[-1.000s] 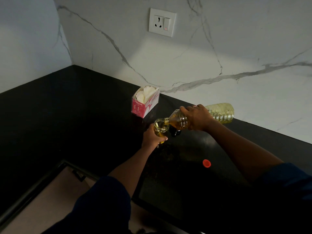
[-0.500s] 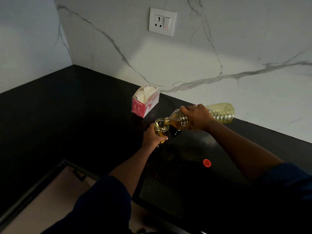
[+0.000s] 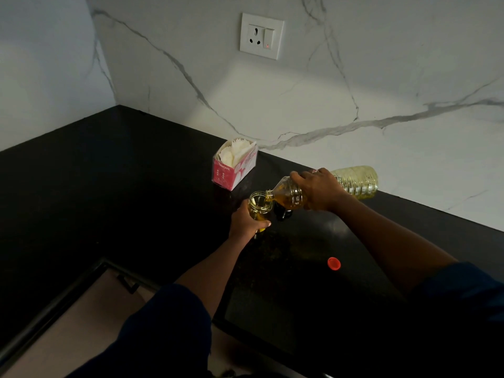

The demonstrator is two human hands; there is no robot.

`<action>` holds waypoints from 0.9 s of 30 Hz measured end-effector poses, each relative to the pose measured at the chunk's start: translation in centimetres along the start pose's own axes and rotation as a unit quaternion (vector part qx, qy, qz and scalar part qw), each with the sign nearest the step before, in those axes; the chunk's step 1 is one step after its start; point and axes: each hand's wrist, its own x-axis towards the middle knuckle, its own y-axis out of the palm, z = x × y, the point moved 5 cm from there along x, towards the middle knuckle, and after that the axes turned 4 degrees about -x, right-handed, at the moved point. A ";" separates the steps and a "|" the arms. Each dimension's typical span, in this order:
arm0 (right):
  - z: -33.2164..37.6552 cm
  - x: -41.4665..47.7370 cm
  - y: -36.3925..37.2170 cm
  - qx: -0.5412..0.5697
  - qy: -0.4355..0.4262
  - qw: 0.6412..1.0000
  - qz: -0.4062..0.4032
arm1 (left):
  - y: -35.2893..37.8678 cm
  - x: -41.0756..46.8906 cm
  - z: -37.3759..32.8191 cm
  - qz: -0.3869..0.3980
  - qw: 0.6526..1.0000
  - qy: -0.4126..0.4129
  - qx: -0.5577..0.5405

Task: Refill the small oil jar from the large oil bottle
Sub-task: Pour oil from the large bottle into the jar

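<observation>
Small oil jar (image 3: pixel 260 207) sits upright, my left hand (image 3: pixel 246 223) gripping its side. To the jar's right the large oil bottle (image 3: pixel 354 181) lies almost level, its long axis aimed at the jar and its mouth over the rim. My right hand (image 3: pixel 319 190) is clamped round its shoulder.

hidden under right hand (image 3: pixel 319 190): bottle (image 3: pixel 357 181) middle | covered by left hand (image 3: pixel 246 223): jar (image 3: pixel 261 206) lower half | too small to read: box (image 3: pixel 234 171) print
</observation>
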 end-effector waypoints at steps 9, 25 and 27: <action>0.0 0.0 0.3 0.001 0.001 1.000 -0.001 | 0.0 0.0 0.0 0.001 1.000 0.004 0.002; -0.1 0.3 0.5 -0.007 -0.002 1.000 0.003 | -0.1 -0.2 -0.2 -0.001 1.000 0.004 0.001; -0.1 0.3 0.5 -0.006 -0.001 1.000 0.004 | -0.1 -0.3 -0.2 0.000 1.000 0.004 -0.003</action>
